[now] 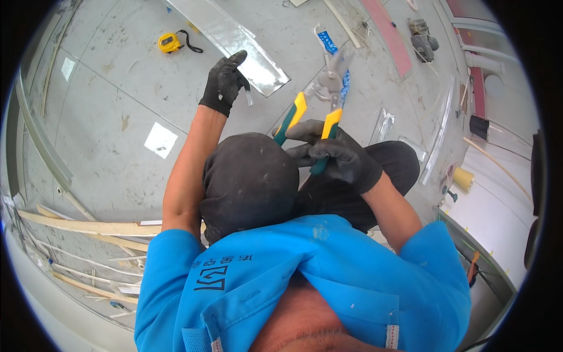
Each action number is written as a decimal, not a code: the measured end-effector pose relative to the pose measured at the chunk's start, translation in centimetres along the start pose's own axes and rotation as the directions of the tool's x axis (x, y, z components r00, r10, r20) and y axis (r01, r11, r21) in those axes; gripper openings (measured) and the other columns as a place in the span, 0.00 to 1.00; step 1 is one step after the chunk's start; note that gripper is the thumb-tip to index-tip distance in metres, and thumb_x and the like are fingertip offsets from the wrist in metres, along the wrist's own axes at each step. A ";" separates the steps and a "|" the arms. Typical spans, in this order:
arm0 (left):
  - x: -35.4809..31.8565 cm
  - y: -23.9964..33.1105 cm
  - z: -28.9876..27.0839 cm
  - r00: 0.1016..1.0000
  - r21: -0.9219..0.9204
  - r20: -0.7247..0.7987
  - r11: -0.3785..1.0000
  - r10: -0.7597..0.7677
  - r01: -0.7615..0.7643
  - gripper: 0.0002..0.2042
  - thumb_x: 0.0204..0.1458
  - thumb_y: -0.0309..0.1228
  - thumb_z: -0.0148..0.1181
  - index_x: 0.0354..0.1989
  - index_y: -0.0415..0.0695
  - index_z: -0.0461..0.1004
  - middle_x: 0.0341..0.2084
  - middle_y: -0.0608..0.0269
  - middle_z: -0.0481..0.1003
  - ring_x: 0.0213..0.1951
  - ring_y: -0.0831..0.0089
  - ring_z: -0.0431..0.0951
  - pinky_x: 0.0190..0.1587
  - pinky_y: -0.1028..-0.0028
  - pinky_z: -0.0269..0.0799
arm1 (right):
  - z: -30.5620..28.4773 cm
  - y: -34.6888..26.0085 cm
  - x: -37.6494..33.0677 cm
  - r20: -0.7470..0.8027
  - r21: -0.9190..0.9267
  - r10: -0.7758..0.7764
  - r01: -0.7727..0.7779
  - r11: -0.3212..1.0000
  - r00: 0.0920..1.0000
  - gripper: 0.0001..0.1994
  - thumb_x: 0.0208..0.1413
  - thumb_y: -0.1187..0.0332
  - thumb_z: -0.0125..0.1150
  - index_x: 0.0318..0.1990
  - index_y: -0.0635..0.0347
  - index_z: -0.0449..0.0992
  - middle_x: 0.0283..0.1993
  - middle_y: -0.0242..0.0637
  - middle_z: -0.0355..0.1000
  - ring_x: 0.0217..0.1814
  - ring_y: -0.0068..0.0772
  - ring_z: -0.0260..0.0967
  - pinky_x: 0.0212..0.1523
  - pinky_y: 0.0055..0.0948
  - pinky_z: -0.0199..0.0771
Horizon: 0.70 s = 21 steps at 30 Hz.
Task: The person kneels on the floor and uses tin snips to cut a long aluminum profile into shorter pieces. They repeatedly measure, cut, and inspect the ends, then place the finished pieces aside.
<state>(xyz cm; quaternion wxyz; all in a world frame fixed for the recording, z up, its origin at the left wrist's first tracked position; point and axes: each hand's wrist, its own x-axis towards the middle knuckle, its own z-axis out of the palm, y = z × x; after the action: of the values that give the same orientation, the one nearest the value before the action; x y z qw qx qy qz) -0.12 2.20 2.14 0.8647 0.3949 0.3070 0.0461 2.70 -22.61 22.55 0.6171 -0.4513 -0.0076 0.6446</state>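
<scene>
Holds in the black-gloved right grip [350, 161] a pair of snips [332, 82], closed around the green-and-yellow handles; in front of the body, above the floor [111, 111], with handles spread apart and blades pointing toward the floor's far edge; beneath the blades, in part hidden by them, a blue patterned strip [345, 82]. At the near end of a long, shiny metal sheet [234, 38], the left grip [223, 84], also black-gloved, with fingers reaching over the sheet's left edge; just beside those fingers, a narrow metal piece [249, 98]; cannot tell whether pinched or only overlapped, nor how wide that grip stands. Between the two grips and nearer the body, a dark-clad knee [252, 176]. Farther out, left of the sheet and toward the floor's far edge, a yellow tape measure [169, 43] with a black strap; right of the snips, shiny metal offcuts [382, 126]; toward the far right corner, a reddish board [390, 35] and, just beside, a dark metal device [423, 40]; along the near left side, pale wooden strips [88, 226]; at the right edge, a yellow roll [463, 178].
</scene>
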 end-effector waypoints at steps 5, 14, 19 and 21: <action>0.4 -0.2 0.3 1.000 -0.157 -0.024 0.988 0.002 -0.006 0.16 0.60 0.31 0.53 0.53 0.35 0.71 0.38 0.57 0.77 0.20 0.69 0.73 0.23 0.69 0.71 | -0.3 0.3 3.2 0.002 -0.354 -0.138 0.130 0.926 0.990 0.31 0.55 0.54 0.54 0.64 0.63 0.65 0.61 0.45 0.67 0.62 0.39 0.67 0.65 0.39 0.65; -0.5 0.6 0.7 1.000 -0.124 -0.030 0.992 0.002 -0.006 0.16 0.60 0.32 0.54 0.53 0.36 0.72 0.39 0.56 0.77 0.22 0.72 0.72 0.26 0.72 0.71 | -1.7 1.5 -0.1 0.055 -0.442 -0.171 0.178 0.879 0.984 0.20 0.54 0.59 0.59 0.51 0.61 0.73 0.57 0.48 0.70 0.60 0.41 0.69 0.63 0.42 0.66; 0.2 0.4 1.3 0.997 -0.217 -0.081 0.976 -0.001 -0.017 0.15 0.55 0.34 0.64 0.45 0.37 0.74 0.22 0.60 0.73 0.14 0.70 0.69 0.19 0.69 0.67 | -1.2 -3.1 -5.8 0.083 -0.428 -0.117 0.141 0.893 0.990 0.16 0.55 0.63 0.62 0.49 0.59 0.74 0.52 0.43 0.74 0.57 0.39 0.71 0.62 0.42 0.67; 1.1 -0.4 1.1 0.997 -0.249 -0.072 0.968 -0.010 -0.008 0.15 0.55 0.34 0.64 0.46 0.37 0.74 0.25 0.60 0.74 0.14 0.70 0.69 0.19 0.69 0.67 | -1.1 -2.7 -6.5 0.071 -0.394 -0.026 0.052 0.918 0.997 0.16 0.55 0.64 0.63 0.49 0.60 0.75 0.53 0.44 0.74 0.61 0.44 0.69 0.67 0.43 0.60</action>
<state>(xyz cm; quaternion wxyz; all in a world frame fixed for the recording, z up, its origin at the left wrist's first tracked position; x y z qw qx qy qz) 1.35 1.56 1.86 0.8958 0.2809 0.3301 0.0984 4.34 -27.76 27.11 0.5253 -0.5452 -0.1664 0.6317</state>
